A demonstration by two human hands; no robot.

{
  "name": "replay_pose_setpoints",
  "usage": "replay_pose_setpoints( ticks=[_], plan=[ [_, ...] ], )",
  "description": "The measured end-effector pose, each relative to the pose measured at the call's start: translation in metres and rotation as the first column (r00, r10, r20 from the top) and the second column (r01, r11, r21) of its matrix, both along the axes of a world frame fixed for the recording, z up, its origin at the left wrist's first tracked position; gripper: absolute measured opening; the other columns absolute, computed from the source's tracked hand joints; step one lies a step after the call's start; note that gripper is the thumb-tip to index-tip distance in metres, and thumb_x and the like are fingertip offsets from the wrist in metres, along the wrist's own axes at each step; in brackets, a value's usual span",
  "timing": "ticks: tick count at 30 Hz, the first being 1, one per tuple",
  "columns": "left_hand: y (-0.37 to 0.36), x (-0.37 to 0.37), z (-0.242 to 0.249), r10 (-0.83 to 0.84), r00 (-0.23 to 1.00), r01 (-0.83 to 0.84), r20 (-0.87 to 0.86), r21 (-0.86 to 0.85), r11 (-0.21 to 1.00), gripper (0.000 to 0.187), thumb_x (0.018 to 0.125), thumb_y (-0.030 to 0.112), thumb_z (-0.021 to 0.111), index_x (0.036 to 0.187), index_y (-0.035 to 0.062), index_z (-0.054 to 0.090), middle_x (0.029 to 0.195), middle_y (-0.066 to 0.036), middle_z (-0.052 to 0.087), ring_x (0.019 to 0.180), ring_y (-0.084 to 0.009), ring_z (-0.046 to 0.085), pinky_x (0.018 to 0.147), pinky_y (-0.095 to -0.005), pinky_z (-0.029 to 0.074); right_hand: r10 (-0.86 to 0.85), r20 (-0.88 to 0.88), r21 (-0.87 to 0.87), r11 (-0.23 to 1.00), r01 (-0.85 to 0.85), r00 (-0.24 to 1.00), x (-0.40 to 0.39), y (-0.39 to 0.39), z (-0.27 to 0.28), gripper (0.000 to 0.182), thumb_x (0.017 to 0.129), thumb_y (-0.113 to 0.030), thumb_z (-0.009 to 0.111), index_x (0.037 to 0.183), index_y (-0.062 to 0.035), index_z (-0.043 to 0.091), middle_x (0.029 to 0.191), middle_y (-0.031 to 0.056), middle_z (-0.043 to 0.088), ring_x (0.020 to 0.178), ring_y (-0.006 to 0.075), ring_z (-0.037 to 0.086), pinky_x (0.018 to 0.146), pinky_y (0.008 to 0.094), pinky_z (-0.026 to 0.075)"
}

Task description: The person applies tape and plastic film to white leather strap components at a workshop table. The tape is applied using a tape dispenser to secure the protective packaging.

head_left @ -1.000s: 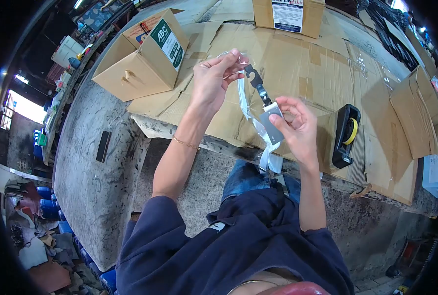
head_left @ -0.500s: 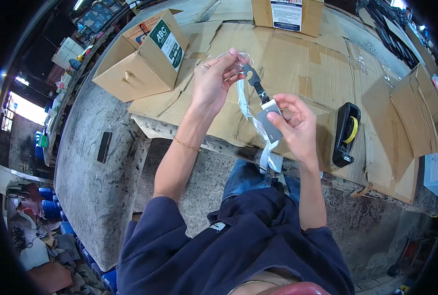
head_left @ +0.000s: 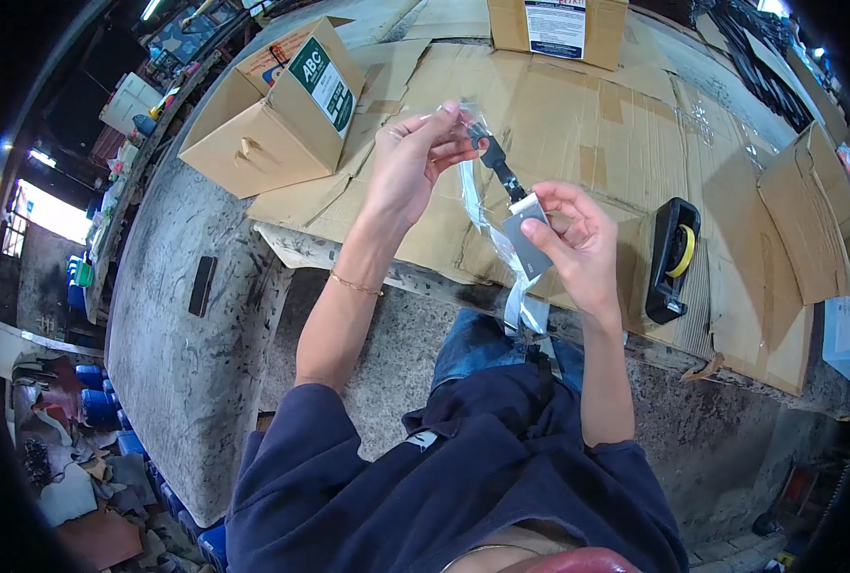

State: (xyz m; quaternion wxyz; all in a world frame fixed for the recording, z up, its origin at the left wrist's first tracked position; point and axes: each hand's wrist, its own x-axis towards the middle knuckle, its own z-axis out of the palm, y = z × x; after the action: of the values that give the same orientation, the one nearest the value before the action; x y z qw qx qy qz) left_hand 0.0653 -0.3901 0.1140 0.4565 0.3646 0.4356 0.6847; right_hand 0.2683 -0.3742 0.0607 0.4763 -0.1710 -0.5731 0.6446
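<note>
Head view: a person stands at a table (head_left: 205,315) laid with flattened cardboard (head_left: 578,124), both bare hands raised over its near edge.
Left hand: the left hand (head_left: 411,158) pinches the top of a clear plastic sleeve (head_left: 473,196) between thumb and fingertips, a narrow grip closed on the film beside the black clip.
Right hand: the right hand (head_left: 578,244) holds a grey tag (head_left: 526,241) from its right side, thumb on its face and fingers behind, a closed grip.
Thing in hand: the grey tag hangs from a black metal clip (head_left: 495,158); tag and clip sit in the air between the two hands, above the table's edge, with the sleeve's loose tail trailing down toward the lap.
Step in hand: it looks like the tag and clip being bagged in the sleeve; whether the tag is already inside the film I cannot tell.
Next move calls for: by my judgement, keeping the sleeve mouth spread with the left fingers while the right hand steadies the tag along the sleeve's line, so the clip does not snag the thin film.
Tape dispenser: a black tape dispenser (head_left: 669,258) with a yellow roll lies on the cardboard just right of the right hand.
Writing: a green label reading "ABC" on the open carton (head_left: 282,115) at the far left; smaller print below is unreadable.
Other label: a white printed sheet on the far box (head_left: 559,29), text too small to read.
</note>
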Motion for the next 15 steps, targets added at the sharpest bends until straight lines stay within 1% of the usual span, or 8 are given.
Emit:
replay_pose_setpoints(
  ticks=[3, 5, 9, 11, 12, 14, 15],
  plan=[
    [-0.002, 0.000, -0.001, -0.016, 1.000, 0.015, -0.017, -0.032, 0.999, 0.025, 0.091, 0.021, 0.062, 0.091, -0.0035, 0.065, 0.085, -0.012, 0.068, 0.074, -0.0192, 0.067, 0.074, -0.0313, 0.055, -0.017, -0.002, -0.018, 1.000, 0.017, 1.000, -0.001, -0.001, 0.002, 0.033, 0.083, 0.007, 0.063, 0.115, 0.0054, 0.055, 0.099, 0.0088, 0.063, 0.088, 0.0118, 0.063, 0.073, 0.0234, 0.052],
    [-0.002, -0.002, -0.005, -0.080, 0.996, 0.077, -0.043, -0.055, 0.995, 0.024, 0.091, 0.020, 0.062, 0.089, -0.0033, 0.066, 0.084, -0.012, 0.068, 0.075, -0.0192, 0.067, 0.076, -0.0312, 0.054, -0.034, 0.016, -0.036, 0.999, 0.035, 0.999, -0.003, 0.000, 0.003, 0.033, 0.083, 0.006, 0.063, 0.115, 0.0051, 0.056, 0.097, 0.0086, 0.063, 0.086, 0.0117, 0.063, 0.073, 0.0230, 0.052],
    [-0.006, 0.002, -0.007, -0.121, 0.989, 0.117, -0.089, -0.051, 0.992, 0.022, 0.091, 0.018, 0.063, 0.090, -0.0041, 0.067, 0.084, -0.011, 0.068, 0.077, -0.0179, 0.067, 0.076, -0.0308, 0.054, -0.067, 0.030, -0.099, 0.993, 0.069, 0.997, -0.008, 0.002, 0.003, 0.032, 0.083, 0.004, 0.064, 0.114, 0.0038, 0.056, 0.093, 0.0080, 0.065, 0.082, 0.0112, 0.064, 0.070, 0.0221, 0.051],
    [-0.009, 0.007, -0.009, -0.118, 0.972, 0.104, -0.203, -0.079, 0.991, 0.020, 0.090, 0.016, 0.064, 0.091, -0.0045, 0.067, 0.084, -0.011, 0.068, 0.079, -0.0159, 0.066, 0.077, -0.0302, 0.052, -0.093, 0.019, -0.110, 0.989, 0.095, 0.995, -0.011, 0.002, 0.002, 0.031, 0.083, 0.004, 0.065, 0.112, 0.0037, 0.056, 0.093, 0.0084, 0.065, 0.082, 0.0110, 0.064, 0.069, 0.0220, 0.051],
    [-0.009, 0.009, -0.011, -0.119, 0.972, 0.105, -0.202, -0.082, 0.991, 0.020, 0.090, 0.016, 0.064, 0.091, -0.0045, 0.067, 0.084, -0.011, 0.068, 0.079, -0.0159, 0.066, 0.077, -0.0302, 0.052, -0.116, 0.009, -0.120, 0.986, 0.116, 0.993, -0.012, 0.002, 0.002, 0.030, 0.082, 0.003, 0.066, 0.110, 0.0036, 0.056, 0.093, 0.0089, 0.066, 0.081, 0.0108, 0.064, 0.069, 0.0218, 0.051],
    [-0.010, 0.013, -0.018, -0.108, 0.961, 0.088, -0.254, -0.089, 0.992, 0.023, 0.088, 0.015, 0.066, 0.096, -0.0061, 0.067, 0.082, -0.011, 0.069, 0.075, -0.0131, 0.065, 0.071, -0.0259, 0.051, -0.140, 0.031, -0.118, 0.983, 0.143, 0.990, -0.013, 0.004, -0.001, 0.028, 0.082, 0.003, 0.067, 0.108, 0.0036, 0.056, 0.092, 0.0092, 0.066, 0.081, 0.0106, 0.064, 0.068, 0.0215, 0.051],
    [-0.012, 0.014, -0.017, -0.109, 0.961, 0.089, -0.254, -0.091, 0.992, 0.023, 0.088, 0.015, 0.066, 0.096, -0.0061, 0.067, 0.082, -0.011, 0.069, 0.075, -0.0131, 0.065, 0.071, -0.0259, 0.051, -0.166, 0.051, -0.112, 0.979, 0.171, 0.985, -0.013, 0.005, -0.002, 0.027, 0.081, 0.003, 0.068, 0.106, 0.0037, 0.056, 0.092, 0.0095, 0.066, 0.080, 0.0105, 0.064, 0.068, 0.0212, 0.051]
  ],
)
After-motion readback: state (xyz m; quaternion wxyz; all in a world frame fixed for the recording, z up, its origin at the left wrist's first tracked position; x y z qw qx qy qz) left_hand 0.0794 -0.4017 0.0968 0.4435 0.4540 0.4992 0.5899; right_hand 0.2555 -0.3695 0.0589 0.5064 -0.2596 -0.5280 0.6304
